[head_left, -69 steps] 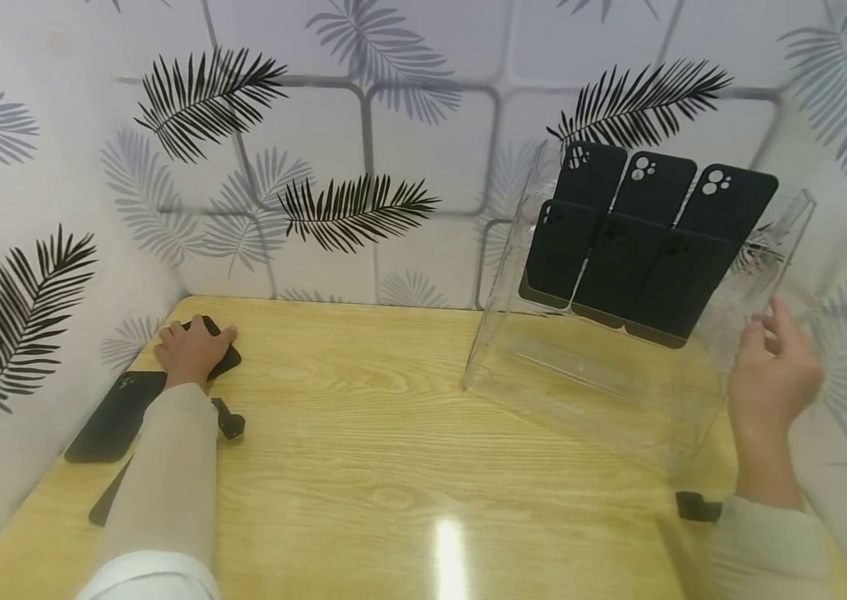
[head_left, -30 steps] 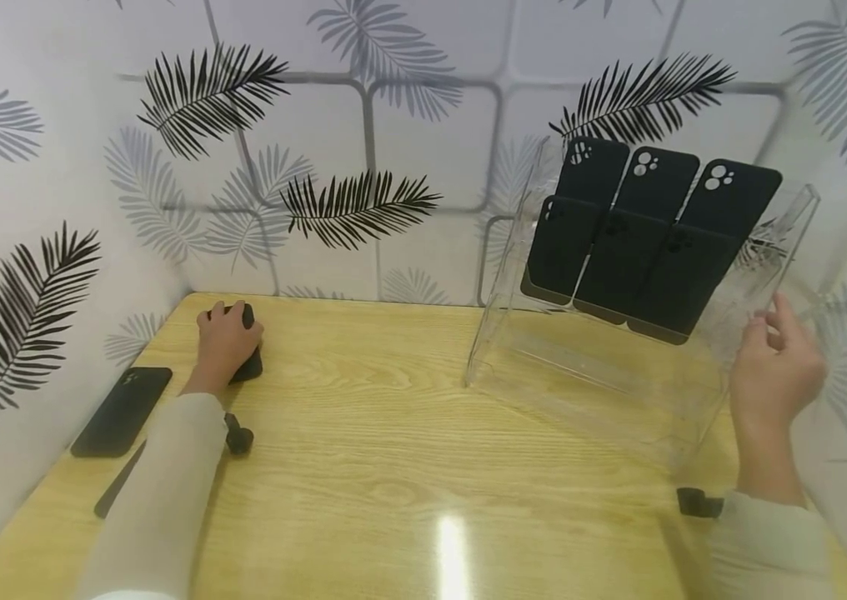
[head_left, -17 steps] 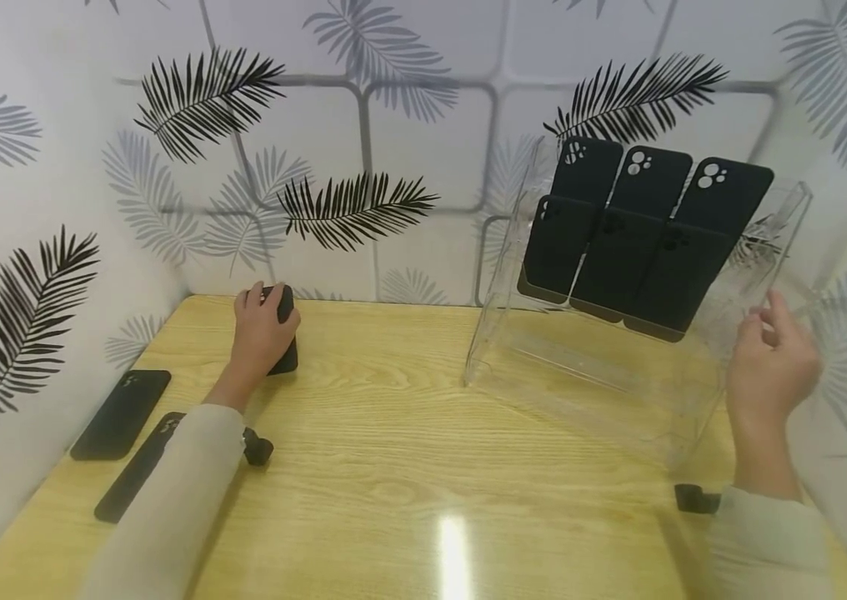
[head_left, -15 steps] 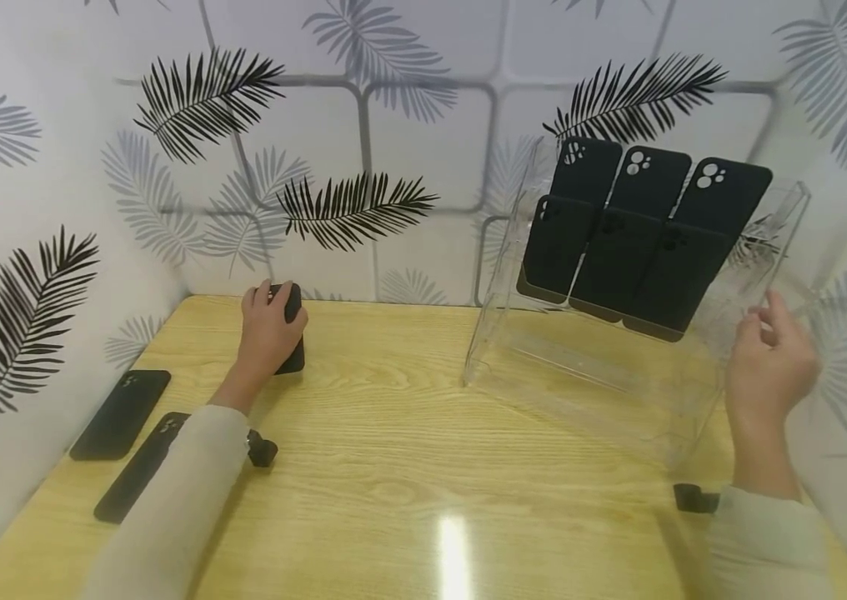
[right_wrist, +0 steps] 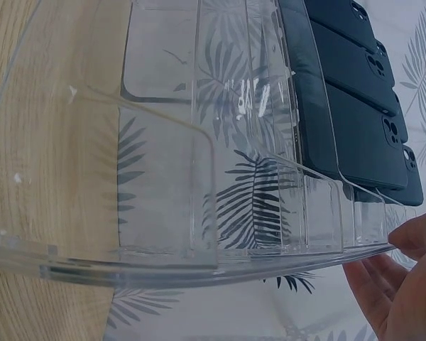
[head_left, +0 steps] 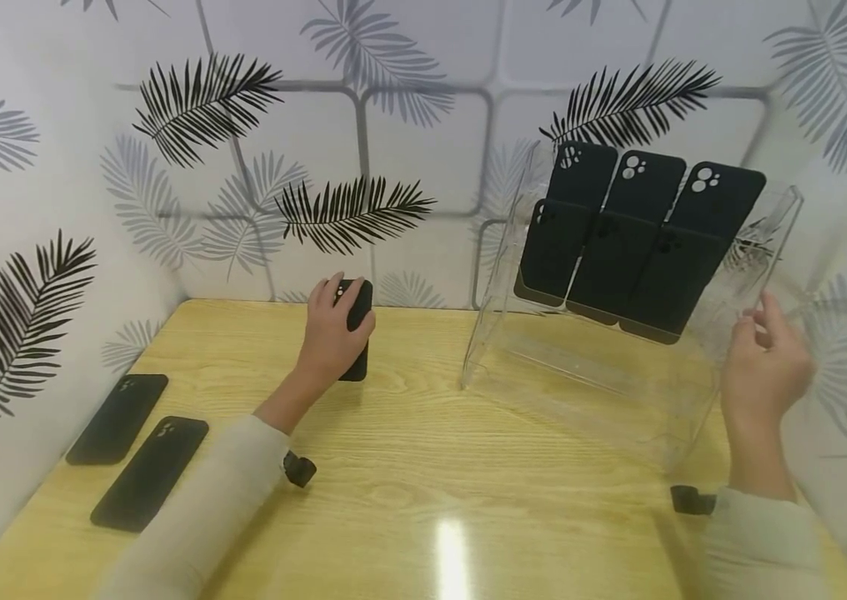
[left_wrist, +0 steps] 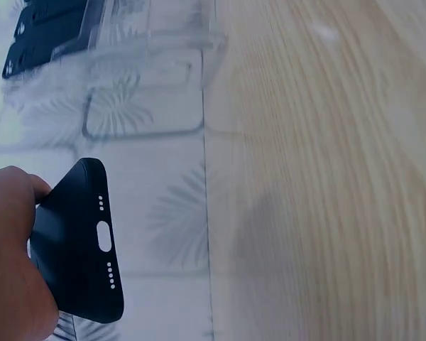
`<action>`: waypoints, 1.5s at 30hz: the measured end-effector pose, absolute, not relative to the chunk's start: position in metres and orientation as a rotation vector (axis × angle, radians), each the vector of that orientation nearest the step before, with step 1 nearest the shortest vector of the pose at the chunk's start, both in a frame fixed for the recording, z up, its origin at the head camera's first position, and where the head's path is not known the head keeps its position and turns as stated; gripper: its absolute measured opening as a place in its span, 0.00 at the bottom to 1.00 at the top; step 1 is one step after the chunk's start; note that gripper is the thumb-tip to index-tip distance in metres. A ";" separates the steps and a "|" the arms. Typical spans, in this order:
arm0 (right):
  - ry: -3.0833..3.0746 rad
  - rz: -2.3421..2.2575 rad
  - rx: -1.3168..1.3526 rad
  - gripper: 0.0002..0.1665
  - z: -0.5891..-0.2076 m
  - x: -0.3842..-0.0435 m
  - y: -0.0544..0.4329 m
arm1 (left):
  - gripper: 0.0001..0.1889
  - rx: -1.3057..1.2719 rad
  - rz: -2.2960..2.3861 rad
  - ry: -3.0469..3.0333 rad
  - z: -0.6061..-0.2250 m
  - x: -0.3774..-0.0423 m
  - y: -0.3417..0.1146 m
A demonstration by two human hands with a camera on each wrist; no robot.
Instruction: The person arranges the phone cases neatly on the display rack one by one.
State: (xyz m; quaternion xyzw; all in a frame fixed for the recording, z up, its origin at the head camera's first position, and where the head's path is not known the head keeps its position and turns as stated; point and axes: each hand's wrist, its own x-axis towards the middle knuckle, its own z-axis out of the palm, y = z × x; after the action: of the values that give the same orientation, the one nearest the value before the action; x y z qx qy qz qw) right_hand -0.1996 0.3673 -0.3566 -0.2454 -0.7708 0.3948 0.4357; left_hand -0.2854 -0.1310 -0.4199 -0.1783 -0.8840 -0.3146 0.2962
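My left hand point(head_left: 329, 342) grips a black phone case point(head_left: 357, 364) by its sides, fingers over its back near the camera cutouts. In the left wrist view, the bottom end of this phone case shows a port slot and speaker holes, held off the table. My right hand point(head_left: 769, 371) pinches the side edge of a clear stepped display rack point(head_left: 569, 358) between thumb and fingers. Two overlapping rows of black phone cases point(head_left: 716, 204) stand in the rack's upper tiers; its lower tiers show bare clear plastic. The right wrist view shows the thumb and fingers on that edge point(right_wrist: 369, 250).
Two more black phone cases lie on the wooden table at the left, one near the wall point(head_left: 117, 418) and one nearer the left sleeve point(head_left: 149, 473). Patterned wallpaper point(head_left: 431, 167) rises right behind the table's back edge.
My left hand has carried the phone case from the table's back left corner rightward. The nearer case on the left has come out from behind the sleeve. My right hand has kept its place.
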 end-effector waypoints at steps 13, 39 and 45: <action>-1.918 0.976 -0.622 0.24 -0.359 -0.196 0.368 | 0.27 -0.695 -0.878 -2.268 -0.410 -0.267 -0.033; -1.927 0.945 -0.588 0.24 -0.358 -0.197 0.364 | 0.27 -1.041 -0.472 -2.107 -0.356 -0.238 0.191; -1.924 0.908 -0.578 0.24 -0.356 -0.198 0.364 | 0.27 -1.010 -0.431 -2.072 -0.338 -0.246 0.217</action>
State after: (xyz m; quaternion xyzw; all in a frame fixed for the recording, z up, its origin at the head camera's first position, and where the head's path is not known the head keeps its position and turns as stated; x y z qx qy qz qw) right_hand -0.1978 0.3635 -0.3562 -0.2339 -0.7787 0.3677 0.4514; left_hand -0.2465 0.2172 -0.3377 -0.3969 -0.8145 -0.1694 0.3877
